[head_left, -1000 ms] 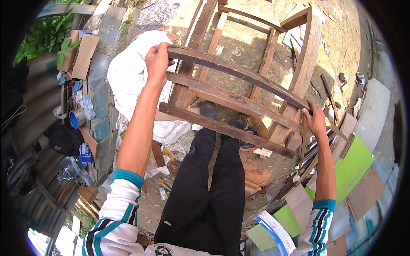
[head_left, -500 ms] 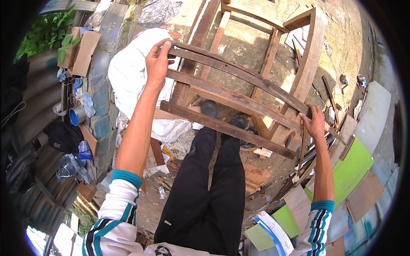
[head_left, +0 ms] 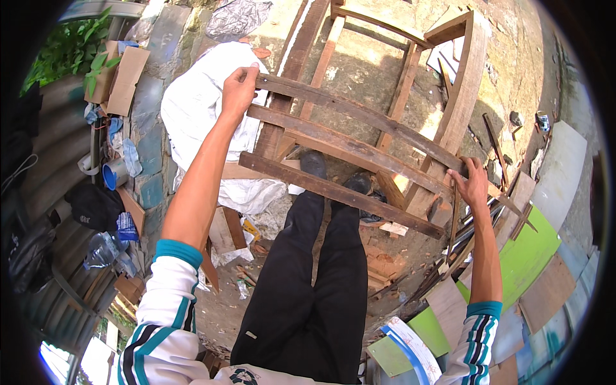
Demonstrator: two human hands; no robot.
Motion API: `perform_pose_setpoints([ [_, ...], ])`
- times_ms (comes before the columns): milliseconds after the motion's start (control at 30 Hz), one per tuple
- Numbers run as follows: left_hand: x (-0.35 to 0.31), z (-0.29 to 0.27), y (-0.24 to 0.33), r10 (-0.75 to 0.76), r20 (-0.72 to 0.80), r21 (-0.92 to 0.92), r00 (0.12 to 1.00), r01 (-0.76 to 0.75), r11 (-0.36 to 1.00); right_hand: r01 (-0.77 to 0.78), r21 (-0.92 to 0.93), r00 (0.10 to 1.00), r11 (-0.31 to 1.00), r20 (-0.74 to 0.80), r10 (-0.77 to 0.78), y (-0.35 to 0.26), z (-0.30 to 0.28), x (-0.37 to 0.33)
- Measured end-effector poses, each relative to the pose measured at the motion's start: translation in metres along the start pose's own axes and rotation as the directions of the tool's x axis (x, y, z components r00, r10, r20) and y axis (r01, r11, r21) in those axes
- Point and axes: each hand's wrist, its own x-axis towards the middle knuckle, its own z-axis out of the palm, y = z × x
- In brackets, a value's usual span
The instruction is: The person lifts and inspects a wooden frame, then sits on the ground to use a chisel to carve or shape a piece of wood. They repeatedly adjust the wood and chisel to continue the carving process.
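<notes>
A long, dark wooden slat (head_left: 359, 110) lies across a wooden frame (head_left: 463, 83). At its left end, my left hand (head_left: 239, 90) pinches it between thumb and fingers. My right hand (head_left: 473, 184) grips the right end, fingers over the far edge and thumb on the near side. Closer to me, a second slat (head_left: 346, 144) and a third slat (head_left: 340, 194) run roughly parallel across the frame, with gaps between them. Under the slats, the frame's thick left rail (head_left: 298, 64) shows in part.
White cloth sacking (head_left: 205, 109) bulges beside the frame's left. My shoes (head_left: 313, 163) stand under the slats. Wood scraps and green panels (head_left: 529, 253) lie on the right. A blue cup (head_left: 115, 173) and a plastic bottle (head_left: 101, 251) are among clutter on the left.
The far slat has turned about its length, so its broad face now shows flatter. My left hand has shifted slightly left and nearer to me; my right hand has barely moved.
</notes>
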Motion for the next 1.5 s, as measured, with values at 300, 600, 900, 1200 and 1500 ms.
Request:
perform_pose_setpoints([
  [300,0.032,0.011,-0.006,-0.062,0.126,-0.084,0.990,0.073,0.994,-0.071,0.014,0.997,0.997,-0.014,0.071,-0.010,-0.007,0.010],
  [600,0.043,0.019,-0.007,-0.143,0.142,-0.073,0.980,0.154,0.985,-0.099,0.027,0.995,0.995,-0.007,0.100,-0.011,-0.012,0.015],
  [900,0.054,0.017,-0.008,-0.156,0.222,-0.195,0.962,0.200,0.960,0.023,-0.034,0.994,0.999,-0.103,-0.027,-0.004,0.002,0.019],
  [1200,0.053,0.024,-0.008,-0.168,0.153,-0.191,0.974,0.196,0.962,-0.063,0.026,0.997,0.998,0.056,0.061,-0.010,-0.006,0.019],
  [1500,0.057,0.025,-0.012,-0.133,0.054,-0.076,0.990,0.137,0.988,-0.083,0.097,0.982,0.992,0.180,0.065,-0.001,-0.015,0.026],
])
